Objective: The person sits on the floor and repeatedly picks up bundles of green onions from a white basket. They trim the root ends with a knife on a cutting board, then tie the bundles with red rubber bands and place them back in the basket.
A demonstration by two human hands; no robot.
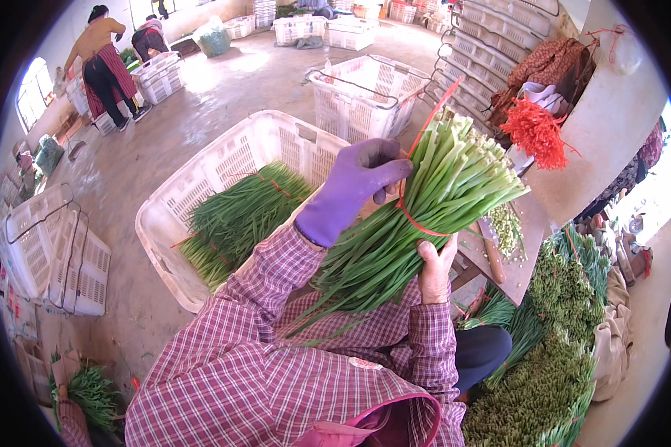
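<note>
A large bundle of long green stalks [369, 251], which look like garlic chives, is held up before me with its pale cut ends at the upper right. A red plastic tie [411, 215] loops around it, one tail rising past the cut ends. My left hand [363, 173], in a purple glove, pinches the tie at the bundle's left side. From below and the right, my bare right hand [436, 268] grips the bundle, its thumb just under the tie. My right fingers are mostly hidden behind the stalks.
A white plastic crate [168, 246] holds tied green bundles [251, 207]. On a small board [523, 274] lie a wooden-handled knife [492, 254] and trimmings [506, 229]. Red ties [537, 131] hang at right above heaped bundles [537, 385]. Stacked crates [486, 56] and people [106, 67] are farther off.
</note>
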